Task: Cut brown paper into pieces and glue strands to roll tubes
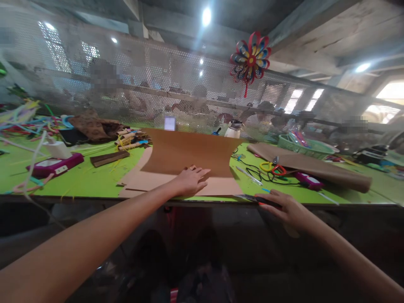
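A large sheet of brown paper (192, 149) curls up at its far side, with its near part flat along the table's front edge. Paler layers of paper (139, 182) show at its left side. My left hand (191, 181), a ring on one finger, lies on the flat part with its fingers stretched out. My right hand (284, 204) is closed around what looks like a utility knife (254, 198), with a dark body and some orange. The tool points left, and its tip is at the paper's near right corner. My fingers partly hide its handle.
Scissors with yellow and red handles (273, 168), a black cord and a purple power strip (309, 181) lie right, near a brown roll (312, 166) and green basket (303, 147). Another power strip (58, 164) sits left. A perforated screen (176, 84) stands behind; people are beyond it.
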Action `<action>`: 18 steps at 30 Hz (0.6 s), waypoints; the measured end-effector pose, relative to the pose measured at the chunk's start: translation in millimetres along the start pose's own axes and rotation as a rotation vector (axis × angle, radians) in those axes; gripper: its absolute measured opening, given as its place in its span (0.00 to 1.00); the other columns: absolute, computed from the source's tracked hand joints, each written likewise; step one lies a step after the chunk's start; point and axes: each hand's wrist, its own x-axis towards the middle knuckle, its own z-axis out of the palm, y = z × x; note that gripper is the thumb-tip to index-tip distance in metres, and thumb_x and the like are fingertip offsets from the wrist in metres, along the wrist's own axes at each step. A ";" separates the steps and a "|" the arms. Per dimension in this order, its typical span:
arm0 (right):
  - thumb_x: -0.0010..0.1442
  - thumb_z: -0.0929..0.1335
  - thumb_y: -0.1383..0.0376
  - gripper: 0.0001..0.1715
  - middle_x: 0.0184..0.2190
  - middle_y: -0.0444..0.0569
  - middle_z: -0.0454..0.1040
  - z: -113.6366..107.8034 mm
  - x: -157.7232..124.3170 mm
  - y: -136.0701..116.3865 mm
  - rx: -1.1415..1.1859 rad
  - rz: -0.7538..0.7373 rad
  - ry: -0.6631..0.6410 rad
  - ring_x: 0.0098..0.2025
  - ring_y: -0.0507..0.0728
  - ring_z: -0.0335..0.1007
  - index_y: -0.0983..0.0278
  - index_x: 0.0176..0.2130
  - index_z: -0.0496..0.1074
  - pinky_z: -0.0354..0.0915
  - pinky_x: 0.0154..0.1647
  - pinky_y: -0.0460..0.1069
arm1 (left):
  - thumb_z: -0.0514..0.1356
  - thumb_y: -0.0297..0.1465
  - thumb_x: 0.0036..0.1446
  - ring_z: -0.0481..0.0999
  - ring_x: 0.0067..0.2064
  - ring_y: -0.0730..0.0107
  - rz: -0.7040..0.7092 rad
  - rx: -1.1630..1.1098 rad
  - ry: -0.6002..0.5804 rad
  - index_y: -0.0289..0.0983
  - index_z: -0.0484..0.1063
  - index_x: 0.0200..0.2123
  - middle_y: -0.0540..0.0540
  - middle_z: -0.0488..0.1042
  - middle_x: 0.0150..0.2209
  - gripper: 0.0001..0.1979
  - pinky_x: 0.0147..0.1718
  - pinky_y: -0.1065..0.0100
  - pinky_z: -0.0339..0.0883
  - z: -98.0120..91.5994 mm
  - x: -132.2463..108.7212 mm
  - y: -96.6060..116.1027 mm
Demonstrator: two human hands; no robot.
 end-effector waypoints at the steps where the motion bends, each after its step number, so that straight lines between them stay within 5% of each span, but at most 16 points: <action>1: 0.65 0.59 0.51 0.25 0.40 0.54 0.73 0.9 -1.9 -3.6 -0.016 0.012 0.010 0.42 0.62 0.71 0.56 0.55 0.70 0.66 0.44 0.54 | 0.46 0.45 0.63 0.61 0.59 0.51 0.009 -0.002 0.008 0.44 0.53 0.64 0.41 0.63 0.61 0.28 0.55 0.54 0.52 0.5 0.3 -0.3; 8: 0.65 0.55 0.50 0.26 0.36 0.52 0.70 18.8 -15.0 -37.7 -0.136 0.169 0.121 0.36 0.60 0.73 0.55 0.55 0.68 0.66 0.38 0.53 | 0.44 0.44 0.63 0.53 0.64 0.50 -0.063 -0.042 -0.107 0.45 0.49 0.66 0.40 0.55 0.65 0.29 0.58 0.50 0.47 -3.3 -0.4 3.7; 18: 0.66 0.57 0.53 0.24 0.39 0.52 0.72 29.1 -20.8 -45.5 -0.095 0.245 0.159 0.37 0.60 0.73 0.57 0.55 0.69 0.66 0.42 0.53 | 0.44 0.46 0.63 0.51 0.66 0.53 -0.070 -0.069 -0.116 0.44 0.49 0.66 0.42 0.55 0.65 0.30 0.61 0.54 0.42 -6.7 -1.2 4.5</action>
